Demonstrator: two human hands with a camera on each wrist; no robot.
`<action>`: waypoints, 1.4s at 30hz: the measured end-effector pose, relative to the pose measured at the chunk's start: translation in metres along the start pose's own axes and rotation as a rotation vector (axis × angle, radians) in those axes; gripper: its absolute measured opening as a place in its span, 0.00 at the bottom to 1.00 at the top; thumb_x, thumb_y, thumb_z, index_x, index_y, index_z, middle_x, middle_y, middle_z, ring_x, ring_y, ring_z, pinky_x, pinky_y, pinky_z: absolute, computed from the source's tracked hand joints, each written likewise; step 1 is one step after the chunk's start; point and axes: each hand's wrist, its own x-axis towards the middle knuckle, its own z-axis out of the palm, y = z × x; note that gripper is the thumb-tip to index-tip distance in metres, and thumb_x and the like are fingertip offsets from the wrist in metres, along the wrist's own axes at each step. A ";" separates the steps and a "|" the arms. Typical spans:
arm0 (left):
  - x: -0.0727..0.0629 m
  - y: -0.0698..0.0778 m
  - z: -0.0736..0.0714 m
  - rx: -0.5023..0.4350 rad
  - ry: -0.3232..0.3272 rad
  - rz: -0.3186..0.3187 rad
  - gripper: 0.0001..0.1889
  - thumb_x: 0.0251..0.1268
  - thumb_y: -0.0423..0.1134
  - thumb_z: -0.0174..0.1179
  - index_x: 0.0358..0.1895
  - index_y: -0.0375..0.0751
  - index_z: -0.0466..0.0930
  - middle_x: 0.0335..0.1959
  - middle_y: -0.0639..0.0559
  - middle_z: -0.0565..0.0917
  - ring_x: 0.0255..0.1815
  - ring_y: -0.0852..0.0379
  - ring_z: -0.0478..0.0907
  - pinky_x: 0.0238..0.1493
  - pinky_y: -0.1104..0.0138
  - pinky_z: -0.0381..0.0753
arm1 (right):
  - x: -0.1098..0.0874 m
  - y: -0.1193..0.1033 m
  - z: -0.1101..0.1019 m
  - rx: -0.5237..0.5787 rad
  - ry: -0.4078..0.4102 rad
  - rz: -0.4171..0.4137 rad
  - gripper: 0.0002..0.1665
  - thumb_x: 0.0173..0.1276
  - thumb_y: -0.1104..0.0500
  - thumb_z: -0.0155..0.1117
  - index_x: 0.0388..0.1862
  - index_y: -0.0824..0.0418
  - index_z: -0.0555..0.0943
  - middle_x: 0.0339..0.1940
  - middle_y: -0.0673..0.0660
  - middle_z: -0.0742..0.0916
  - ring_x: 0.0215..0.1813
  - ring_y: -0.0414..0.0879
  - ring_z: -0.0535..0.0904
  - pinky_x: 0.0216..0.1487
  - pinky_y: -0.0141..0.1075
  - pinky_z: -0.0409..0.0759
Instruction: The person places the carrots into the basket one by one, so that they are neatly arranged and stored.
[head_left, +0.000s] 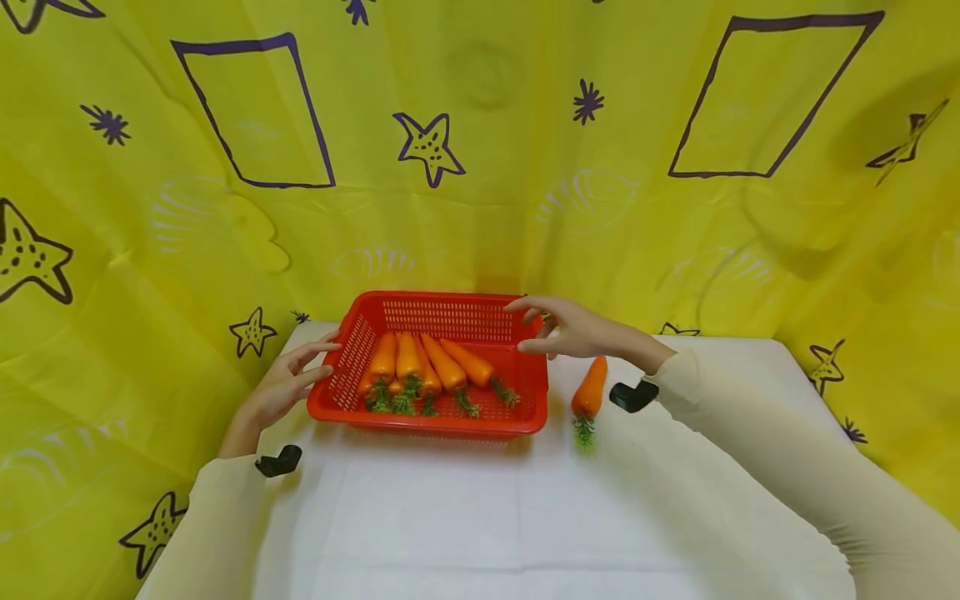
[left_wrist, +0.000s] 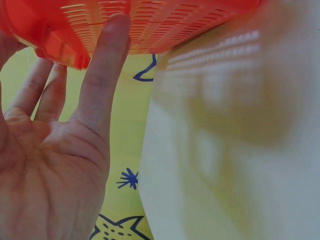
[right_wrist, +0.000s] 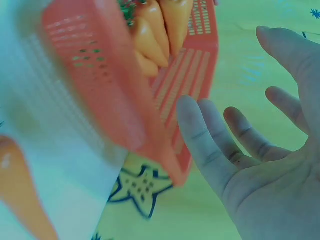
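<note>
A red slotted plastic basket [head_left: 427,423] sits toward the back of the white-covered table, with several orange toy carrots [head_left: 446,365] with green tops lying inside. My left hand [head_left: 279,385] is at the basket's left side, its fingers mostly straight and reaching to the wall and rim. In the left wrist view a long finger [left_wrist: 102,70] overlaps the slotted wall; firm contact cannot be told. My right hand [head_left: 573,327] hovers by the right rim, fingers spread and holding nothing. One loose carrot [head_left: 590,390] lies on the table, below and right of that hand.
White cloth covers the table [head_left: 450,517]. A yellow curtain [head_left: 495,208] with dark star and frame drawings hangs close behind the basket and along both sides. Dark wrist devices [head_left: 633,395] show at both sleeves.
</note>
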 end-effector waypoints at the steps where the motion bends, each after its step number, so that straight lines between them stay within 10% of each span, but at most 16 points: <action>1: 0.000 0.000 0.000 0.000 0.000 -0.001 0.23 0.79 0.33 0.56 0.71 0.29 0.67 0.85 0.48 0.50 0.82 0.35 0.45 0.54 0.65 0.83 | -0.008 0.002 -0.002 0.005 0.009 0.003 0.38 0.71 0.56 0.72 0.77 0.56 0.68 0.67 0.69 0.75 0.48 0.59 0.85 0.40 0.46 0.87; 20: -0.001 0.000 0.003 0.016 -0.002 0.004 0.23 0.79 0.34 0.55 0.71 0.29 0.67 0.85 0.47 0.49 0.83 0.35 0.40 0.55 0.68 0.80 | -0.133 0.048 -0.011 0.058 0.248 0.054 0.37 0.71 0.60 0.71 0.76 0.58 0.69 0.61 0.66 0.78 0.46 0.49 0.86 0.41 0.44 0.88; 42: 0.000 0.000 0.001 0.017 0.000 -0.003 0.23 0.79 0.33 0.56 0.71 0.30 0.68 0.85 0.47 0.50 0.83 0.36 0.38 0.55 0.69 0.80 | -0.126 0.078 0.007 0.128 0.328 0.144 0.37 0.72 0.55 0.71 0.76 0.55 0.69 0.64 0.68 0.78 0.50 0.57 0.86 0.40 0.45 0.88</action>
